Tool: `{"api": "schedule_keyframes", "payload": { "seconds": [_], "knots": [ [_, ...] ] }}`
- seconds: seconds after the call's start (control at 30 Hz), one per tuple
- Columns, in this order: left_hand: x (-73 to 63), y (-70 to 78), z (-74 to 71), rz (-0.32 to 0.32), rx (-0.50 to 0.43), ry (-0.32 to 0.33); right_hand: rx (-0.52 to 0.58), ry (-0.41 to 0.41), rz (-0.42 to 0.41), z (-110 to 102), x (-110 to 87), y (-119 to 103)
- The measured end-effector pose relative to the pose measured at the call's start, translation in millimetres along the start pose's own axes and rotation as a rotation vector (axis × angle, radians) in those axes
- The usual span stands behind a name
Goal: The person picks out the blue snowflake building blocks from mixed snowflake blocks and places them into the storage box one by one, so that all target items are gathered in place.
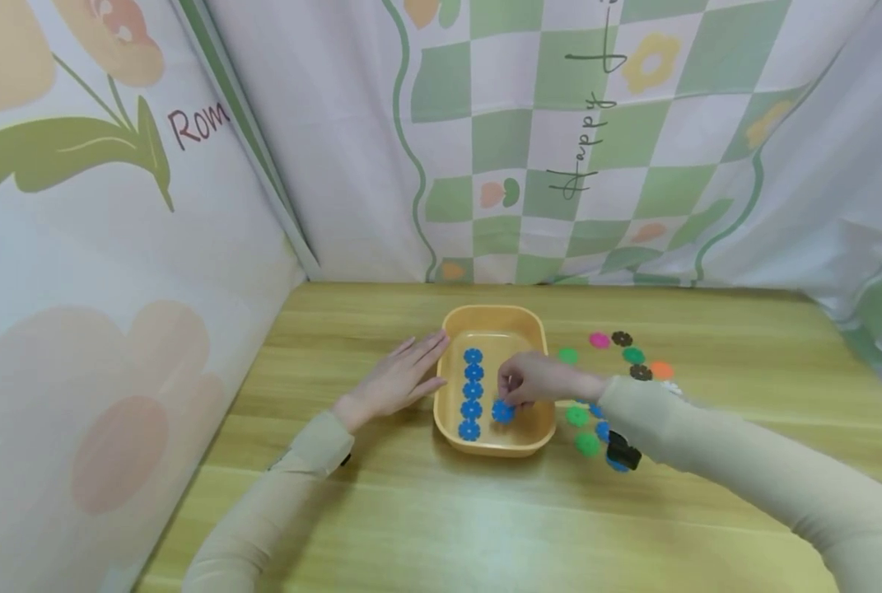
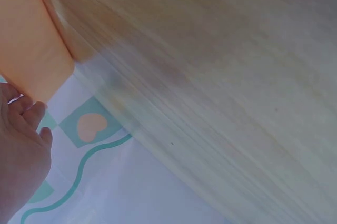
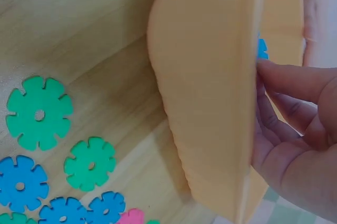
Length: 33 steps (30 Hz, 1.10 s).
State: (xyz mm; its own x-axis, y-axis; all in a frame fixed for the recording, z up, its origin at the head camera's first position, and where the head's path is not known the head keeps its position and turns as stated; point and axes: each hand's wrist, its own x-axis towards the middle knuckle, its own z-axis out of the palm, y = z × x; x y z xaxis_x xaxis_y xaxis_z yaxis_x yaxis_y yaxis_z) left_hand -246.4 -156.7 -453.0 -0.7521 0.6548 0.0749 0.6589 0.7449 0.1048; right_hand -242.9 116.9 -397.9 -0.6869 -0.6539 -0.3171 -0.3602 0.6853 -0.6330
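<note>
An orange-yellow plastic tray (image 1: pixel 492 319) stands on the table. Inside it, on the left, several blue snowflake discs (image 1: pixel 473 390) form a straight column. My right hand (image 1: pixel 533 377) reaches over the tray's right side and pinches one more blue snowflake disc (image 1: pixel 503 412) between thumb and fingers, low in the tray to the right of the column. In the right wrist view only a bit of that blue disc (image 3: pixel 262 49) shows past the tray wall. My left hand (image 1: pixel 399 380) has its fingers extended, with the fingertips at the tray's left rim.
Right of the tray lie loose snowflake discs in several colours, among them a green disc (image 1: pixel 587 444), a pink disc (image 1: pixel 599 340) and an orange disc (image 1: pixel 661 370). My right forearm covers some of them. A printed curtain (image 1: pixel 559 148) hangs behind the wooden table (image 1: pixel 441 527).
</note>
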Motion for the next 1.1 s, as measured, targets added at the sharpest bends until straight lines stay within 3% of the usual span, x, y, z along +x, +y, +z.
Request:
{"api": "schedule_keyframes", "payload": {
  "seconds": [0.2,0.47,0.7,1.1],
  "knots": [
    [0.3,0.3,0.4,0.002,-0.003,0.003,-0.09,-0.014,0.008,11,4.0,-8],
    [0.1,0.9,0.0,-0.004,-0.006,-0.012,-0.116,-0.029,0.057,20,7.8,-9],
    [0.7,0.9,1.2,-0.011,-0.007,-0.012,-0.166,-0.015,0.052,24,8.7,-7],
    [0.4,0.3,0.5,-0.01,-0.016,-0.006,-0.132,0.014,0.046,21,6.5,-4]
  ]
}}
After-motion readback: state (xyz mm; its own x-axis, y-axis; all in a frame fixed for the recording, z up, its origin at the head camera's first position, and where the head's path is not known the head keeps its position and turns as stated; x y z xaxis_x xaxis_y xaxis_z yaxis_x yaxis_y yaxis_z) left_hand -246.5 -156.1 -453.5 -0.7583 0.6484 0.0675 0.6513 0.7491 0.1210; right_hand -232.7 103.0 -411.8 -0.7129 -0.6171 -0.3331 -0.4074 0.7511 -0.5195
